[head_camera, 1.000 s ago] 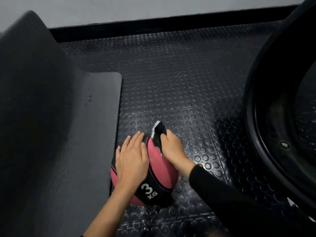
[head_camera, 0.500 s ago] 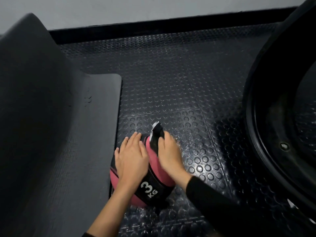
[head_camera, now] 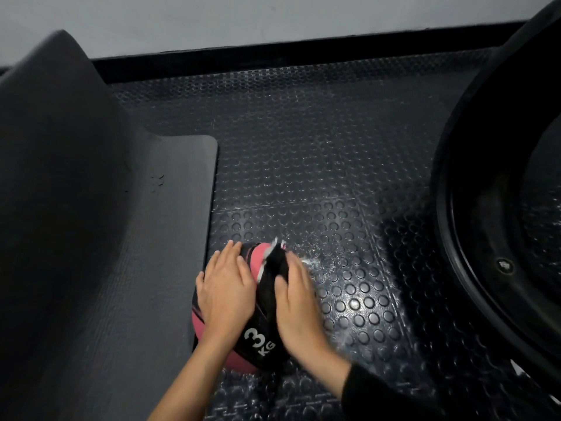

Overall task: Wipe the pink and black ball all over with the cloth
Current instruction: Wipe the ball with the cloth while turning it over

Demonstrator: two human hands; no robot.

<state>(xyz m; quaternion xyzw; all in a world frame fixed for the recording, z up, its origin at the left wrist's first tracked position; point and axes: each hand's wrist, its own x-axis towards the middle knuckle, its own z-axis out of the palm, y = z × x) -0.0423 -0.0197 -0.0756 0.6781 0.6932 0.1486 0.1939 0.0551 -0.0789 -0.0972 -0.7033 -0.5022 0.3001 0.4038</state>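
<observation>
A black studded rubber floor is bounded on the far side by a black skirting strip under a pale wall. The left is taken up by a dark grey foam mat, whose straight right edge runs just beside the ball and whose left part rises in a curved hump. The right is closed off by a large black round rim. Open studded floor is left between mat and rim, widest to the far side and right of the ball.

The pink and black ball is seen on the floor at near centre, against the mat's edge. Pink panels are crossed by a broad black band marked "3 KG" in white.

The left hand is laid flat on the ball's top left, fingers spread and pointing away. The right hand is set on the ball's right side, with a black cloth with a white edge held between thumb and fingers and pressed to the ball; its bunched end sticks out past the fingertips. The black band is exposed between the two hands. A black sleeve is worn on the right forearm.
</observation>
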